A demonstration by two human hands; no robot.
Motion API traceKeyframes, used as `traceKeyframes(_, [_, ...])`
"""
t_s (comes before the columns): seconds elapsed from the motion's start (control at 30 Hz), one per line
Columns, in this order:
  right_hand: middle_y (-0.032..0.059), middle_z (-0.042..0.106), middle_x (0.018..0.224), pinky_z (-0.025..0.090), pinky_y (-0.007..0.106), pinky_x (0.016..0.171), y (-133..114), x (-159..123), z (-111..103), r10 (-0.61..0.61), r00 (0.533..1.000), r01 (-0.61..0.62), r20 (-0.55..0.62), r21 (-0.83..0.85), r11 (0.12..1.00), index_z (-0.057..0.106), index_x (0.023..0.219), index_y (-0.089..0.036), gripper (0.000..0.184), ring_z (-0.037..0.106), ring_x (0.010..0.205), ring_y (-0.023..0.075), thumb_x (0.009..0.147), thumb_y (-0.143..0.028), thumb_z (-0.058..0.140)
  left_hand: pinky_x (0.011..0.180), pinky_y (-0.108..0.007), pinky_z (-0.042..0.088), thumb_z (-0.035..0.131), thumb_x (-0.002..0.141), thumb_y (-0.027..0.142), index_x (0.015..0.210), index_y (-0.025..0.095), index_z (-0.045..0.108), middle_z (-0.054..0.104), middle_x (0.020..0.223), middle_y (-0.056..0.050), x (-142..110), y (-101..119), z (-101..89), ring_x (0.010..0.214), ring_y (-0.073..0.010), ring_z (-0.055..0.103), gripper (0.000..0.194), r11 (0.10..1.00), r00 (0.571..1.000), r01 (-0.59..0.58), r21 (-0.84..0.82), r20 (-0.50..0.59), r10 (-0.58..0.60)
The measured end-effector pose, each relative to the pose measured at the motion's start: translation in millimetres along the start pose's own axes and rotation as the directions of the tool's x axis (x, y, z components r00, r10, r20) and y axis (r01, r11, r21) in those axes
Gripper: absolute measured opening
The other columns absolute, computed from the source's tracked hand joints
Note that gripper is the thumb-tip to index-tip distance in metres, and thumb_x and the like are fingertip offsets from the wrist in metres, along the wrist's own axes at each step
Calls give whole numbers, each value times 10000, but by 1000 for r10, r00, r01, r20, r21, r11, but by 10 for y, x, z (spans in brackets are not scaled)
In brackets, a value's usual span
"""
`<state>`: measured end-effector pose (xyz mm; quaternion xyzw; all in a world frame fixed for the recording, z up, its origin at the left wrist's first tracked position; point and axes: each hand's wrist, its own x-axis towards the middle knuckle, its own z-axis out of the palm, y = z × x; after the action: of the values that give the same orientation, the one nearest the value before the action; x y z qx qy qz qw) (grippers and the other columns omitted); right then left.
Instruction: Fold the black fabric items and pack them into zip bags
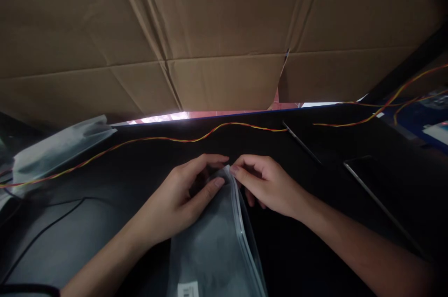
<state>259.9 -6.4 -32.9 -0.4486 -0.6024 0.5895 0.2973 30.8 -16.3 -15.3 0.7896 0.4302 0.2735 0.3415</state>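
Hidden parts: the lower end of the plastic bag [213, 245] runs off the bottom edge of the frame, so its full length cannot be seen; a white label [188, 289] at that edge is cut off and too small to read.
Hard to make out: the dim light swallows what the bag holds; only grey film shows. The table [315, 241] is near black and its surface detail is lost.
Bag position: lower centre of the frame, lying flat on the table between the two forearms.
Bag axis: the long axis runs from the bottom edge up toward the middle of the frame, leaning slightly right; the narrow top corner points up, at the fingertips.
Bag edge: a pale zip strip [241, 222] follows the right side of the bag.
Left hand [182, 194]: fingers curled narrow, thumb and forefinger pinching the top of the bag from the left.
Right hand [262, 185]: fingers closed small, fingertips pinching the same top corner from the right, touching the zip strip.
Wire: a red and yellow twisted wire [157, 139] crosses the table above the hands, well apart from them.
Upper frame: cardboard box [224, 31] fills it.
Left edge: a second clear bag [52, 152], blurred.
Right side: a thin metal rod [378, 203] lies slanted on the table.
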Motion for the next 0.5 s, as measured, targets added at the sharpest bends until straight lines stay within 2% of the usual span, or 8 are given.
traceKeyframes(0.13, [-87, 544, 608, 382, 171, 342, -44, -20, 28, 74, 991, -85, 113, 102, 991, 637, 902, -232, 238, 510, 462, 95, 997, -444, 689, 737, -233, 554, 592, 1097, 305, 1350, 320, 611, 740, 1047, 28, -31, 49, 7, 898, -132, 706, 254, 999, 1000, -16, -31, 1, 16])
traceKeyframes(0.27, [-107, 482, 574, 343, 162, 372, -60, -71, 50, 62, 990, -73, 127, 84, 994, 596, 843, -230, 194, 428, 446, 71, 999, -331, 652, 728, -235, 549, 611, 1082, 284, 1267, 308, 612, 695, 952, 37, -32, 44, 65, 855, -132, 682, 187, 997, 998, 2, -74, -67, -7])
traceKeyframes(0.4, [-95, 445, 621, 328, 175, 483, -78, -115, 78, -8, 992, 6, 126, 18, 1000, 522, 730, -207, 253, 404, 558, 60, 929, -213, 677, 771, -240, 551, 632, 1055, 233, 1186, 287, 624, 686, 982, 26, -9, 9, 100, 909, -134, 675, 142, 996, 978, -21, -89, -207, 2])
traceKeyframes(0.5, [-87, 470, 630, 314, 196, 509, -120, -204, 108, 52, 980, -40, 194, -67, 997, 525, 700, -201, 238, 407, 609, 73, 876, -178, 682, 760, -253, 539, 638, 1036, 232, 1097, 263, 633, 669, 970, 21, 29, -84, 26, 880, -137, 654, 69, 999, 947, -20, -43, -321, 5])
